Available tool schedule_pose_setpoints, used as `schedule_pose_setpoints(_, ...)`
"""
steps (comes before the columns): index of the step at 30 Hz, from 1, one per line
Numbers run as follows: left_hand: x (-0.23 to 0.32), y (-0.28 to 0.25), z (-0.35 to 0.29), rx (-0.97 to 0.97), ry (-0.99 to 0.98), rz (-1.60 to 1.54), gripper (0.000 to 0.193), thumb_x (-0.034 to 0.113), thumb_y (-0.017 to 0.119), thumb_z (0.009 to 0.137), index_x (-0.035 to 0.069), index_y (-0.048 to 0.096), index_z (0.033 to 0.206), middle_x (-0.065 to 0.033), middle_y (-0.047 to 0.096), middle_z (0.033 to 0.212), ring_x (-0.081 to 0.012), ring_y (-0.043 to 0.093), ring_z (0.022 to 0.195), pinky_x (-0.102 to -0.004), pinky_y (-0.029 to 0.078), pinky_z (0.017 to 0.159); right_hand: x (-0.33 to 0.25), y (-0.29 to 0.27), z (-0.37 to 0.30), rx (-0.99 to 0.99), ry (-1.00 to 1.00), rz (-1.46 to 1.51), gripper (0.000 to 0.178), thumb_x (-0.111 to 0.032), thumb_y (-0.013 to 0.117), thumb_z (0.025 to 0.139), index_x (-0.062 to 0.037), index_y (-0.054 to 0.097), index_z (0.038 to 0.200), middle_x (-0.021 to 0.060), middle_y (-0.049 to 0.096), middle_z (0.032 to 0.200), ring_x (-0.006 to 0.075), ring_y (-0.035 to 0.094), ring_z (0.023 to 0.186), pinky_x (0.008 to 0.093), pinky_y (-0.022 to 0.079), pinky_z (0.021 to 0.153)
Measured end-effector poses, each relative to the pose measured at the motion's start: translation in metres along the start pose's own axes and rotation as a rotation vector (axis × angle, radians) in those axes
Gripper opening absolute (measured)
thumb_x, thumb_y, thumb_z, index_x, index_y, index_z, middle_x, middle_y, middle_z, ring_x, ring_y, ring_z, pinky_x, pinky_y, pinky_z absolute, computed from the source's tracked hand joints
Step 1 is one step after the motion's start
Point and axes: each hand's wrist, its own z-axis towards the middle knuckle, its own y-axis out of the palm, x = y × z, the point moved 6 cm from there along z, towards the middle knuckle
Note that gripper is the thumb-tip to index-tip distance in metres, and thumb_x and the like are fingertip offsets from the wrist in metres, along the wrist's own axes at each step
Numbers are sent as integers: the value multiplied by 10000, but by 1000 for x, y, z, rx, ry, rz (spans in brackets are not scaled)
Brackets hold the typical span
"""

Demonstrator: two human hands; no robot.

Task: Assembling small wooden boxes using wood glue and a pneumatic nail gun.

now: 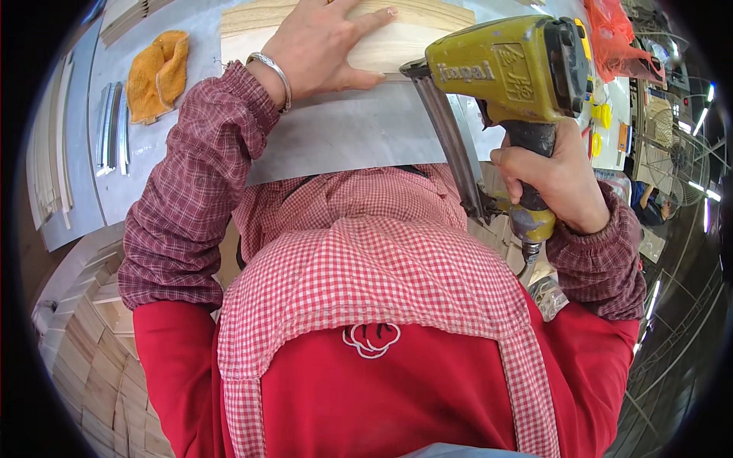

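Observation:
My right hand (561,172) is closed round the black grip of a yellow-green pneumatic nail gun (496,69). An air hose fitting shows at the bottom of its handle. The gun's nose points left, close to the near edge of a pale wooden board (252,46); whether it touches the wood I cannot tell. My left hand (324,46) lies on the board with its fingers spread, thumb toward the nose of the gun. Part of the board is hidden under this hand and beyond the top of the view.
Left of the board, an orange cloth (158,76) and several metal nail strips (113,128) lie on the grey worktable (343,130). Wooden strips (57,145) line the far left. A red plastic bag (611,38) is at the upper right, near yellow tape rolls (602,116).

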Motion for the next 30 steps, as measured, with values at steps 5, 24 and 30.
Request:
schedule_pose_setpoints(5, -5, -13, -9, 33, -1, -32, 707, 460, 695, 700, 54, 534, 1256, -257, 457, 1295, -407, 455, 1157, -444, 346, 1028, -1, 4, 2, -6, 24, -9, 188, -24, 579, 721, 56, 589, 890, 50, 542, 517, 115, 462, 400, 209, 379, 417)
schedule_pose_setpoints(24, -61, -34, -110, 154, -908, -967, 549, 167, 595, 890, -5, 407, 1376, -162, 486, 1321, -214, 505, 1154, -275, 404, 975, -6, 24, -10, 16, -29, 30, 193, -7, 594, 731, 69, 579, 908, 64, 537, 526, 123, 450, 400, 217, 386, 431)
schedule_pose_setpoints(30, -58, -19, -101, 171, -909, -1117, 536, 152, 582, 898, -36, 399, 1366, -173, 496, 1307, -206, 516, 1135, -264, 409, 962, -7, 24, -9, -11, -42, 43, 219, 5, 590, 728, 70, 580, 937, 61, 539, 526, 121, 457, 407, 217, 386, 434)
